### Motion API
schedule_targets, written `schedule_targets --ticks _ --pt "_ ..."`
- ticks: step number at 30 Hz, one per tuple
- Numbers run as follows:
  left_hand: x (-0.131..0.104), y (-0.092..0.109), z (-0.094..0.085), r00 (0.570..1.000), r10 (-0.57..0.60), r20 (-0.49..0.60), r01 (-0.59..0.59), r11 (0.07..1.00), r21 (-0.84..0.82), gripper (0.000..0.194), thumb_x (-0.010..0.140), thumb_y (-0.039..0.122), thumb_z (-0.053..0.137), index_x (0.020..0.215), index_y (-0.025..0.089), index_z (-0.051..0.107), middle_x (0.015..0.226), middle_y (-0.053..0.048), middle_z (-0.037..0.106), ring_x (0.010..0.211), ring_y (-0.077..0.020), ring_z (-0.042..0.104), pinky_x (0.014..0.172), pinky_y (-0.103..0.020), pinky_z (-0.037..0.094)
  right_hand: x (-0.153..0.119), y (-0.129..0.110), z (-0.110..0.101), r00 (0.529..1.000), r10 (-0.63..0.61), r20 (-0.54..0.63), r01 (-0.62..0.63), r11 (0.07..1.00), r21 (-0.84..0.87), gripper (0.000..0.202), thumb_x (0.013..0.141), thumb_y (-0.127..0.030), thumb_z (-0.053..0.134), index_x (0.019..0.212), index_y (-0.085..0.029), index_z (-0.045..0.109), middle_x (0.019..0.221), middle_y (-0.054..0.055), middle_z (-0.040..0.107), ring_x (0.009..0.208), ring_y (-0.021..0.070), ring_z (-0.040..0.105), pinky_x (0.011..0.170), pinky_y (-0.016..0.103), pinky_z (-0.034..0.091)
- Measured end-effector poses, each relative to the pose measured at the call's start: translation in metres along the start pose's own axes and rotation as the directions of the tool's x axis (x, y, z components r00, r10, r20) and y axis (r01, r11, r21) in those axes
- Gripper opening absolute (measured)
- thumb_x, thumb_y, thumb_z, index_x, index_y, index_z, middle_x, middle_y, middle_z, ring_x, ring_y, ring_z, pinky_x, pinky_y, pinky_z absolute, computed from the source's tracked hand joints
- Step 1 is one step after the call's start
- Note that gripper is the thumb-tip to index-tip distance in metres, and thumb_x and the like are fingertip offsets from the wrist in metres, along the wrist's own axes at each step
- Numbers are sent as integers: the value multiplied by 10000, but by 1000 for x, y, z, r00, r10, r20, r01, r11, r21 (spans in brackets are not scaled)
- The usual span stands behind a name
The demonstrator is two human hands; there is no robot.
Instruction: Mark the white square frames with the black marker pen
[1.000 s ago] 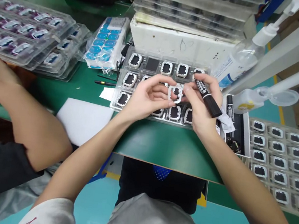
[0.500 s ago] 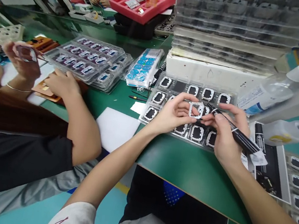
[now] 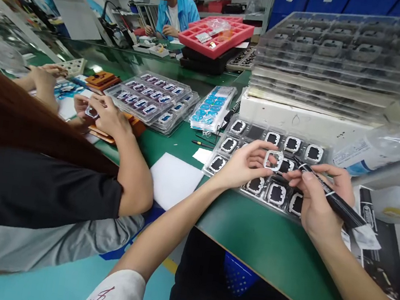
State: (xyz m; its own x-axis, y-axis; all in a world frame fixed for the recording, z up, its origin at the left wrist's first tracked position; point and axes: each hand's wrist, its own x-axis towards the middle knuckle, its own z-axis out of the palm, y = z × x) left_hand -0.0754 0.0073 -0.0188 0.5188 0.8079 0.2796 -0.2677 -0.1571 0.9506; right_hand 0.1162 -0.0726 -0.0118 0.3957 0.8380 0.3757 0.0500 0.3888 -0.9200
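A pale square frame is pinched between the thumb and fingers of my left hand, held above a clear tray. The tray's pockets hold several similar white-rimmed frames with dark centres. My right hand grips a black marker, its tip end pointing left near the frame's right side. White tissue is wrapped at the marker's rear end. Whether the tip touches the frame cannot be made out.
Stacked clear trays rest on a white box behind. A pump bottle stands right. Left are a white foam sheet, blue parts in a bag, filled trays and a co-worker's arm.
The camera view has shifted, so the bench appears lower and further right. Both my hands keep their hold. The co-worker's hands at the left have come together around a small part.
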Motion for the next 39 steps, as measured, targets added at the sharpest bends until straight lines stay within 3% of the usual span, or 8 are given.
schedule_targets --ticks 4,11,16,21,39 --pt "0 -1 -1 1000 5 11 -5 1000 -5 605 811 285 932 1340 244 642 1124 -61 749 927 -141 683 885 -292 567 -1 0 3 1000 -19 -22 19 1000 -24 378 854 -393 897 1151 -276 695 970 36 831 813 235 822 850 439 721" --pt "-1 -2 0 1000 -23 -1 23 1000 12 615 804 317 934 1342 245 644 1076 -58 769 971 -174 731 924 -321 587 -4 -8 7 999 -6 42 6 1000 -4 328 859 -332 898 1155 -273 769 1067 51 807 1060 286 835 916 426 754" --pt "-1 -1 0 999 -53 -10 53 999 -1 645 764 322 952 1327 240 648 1068 -59 785 950 -172 741 927 -326 593 -5 -9 7 999 4 52 -7 999 48 296 908 -365 869 1163 -265 755 1062 41 802 1036 269 839 899 424 759" --pt "1 -2 -3 994 -105 -19 103 992 -72 730 703 350 998 1338 235 657 1090 -68 800 975 -197 766 975 -371 613 -7 -11 5 996 9 90 -7 1000 -22 295 935 -415 848 1179 -285 748 1105 34 802 1073 270 834 946 459 748" --pt "2 -3 -3 995 -98 -12 97 993 -72 722 697 330 1007 1324 233 662 1093 -75 807 987 -207 779 981 -392 633 -7 -12 4 997 25 77 -20 998 -62 306 948 -374 823 1234 -276 774 1140 77 828 1080 284 839 931 414 754"
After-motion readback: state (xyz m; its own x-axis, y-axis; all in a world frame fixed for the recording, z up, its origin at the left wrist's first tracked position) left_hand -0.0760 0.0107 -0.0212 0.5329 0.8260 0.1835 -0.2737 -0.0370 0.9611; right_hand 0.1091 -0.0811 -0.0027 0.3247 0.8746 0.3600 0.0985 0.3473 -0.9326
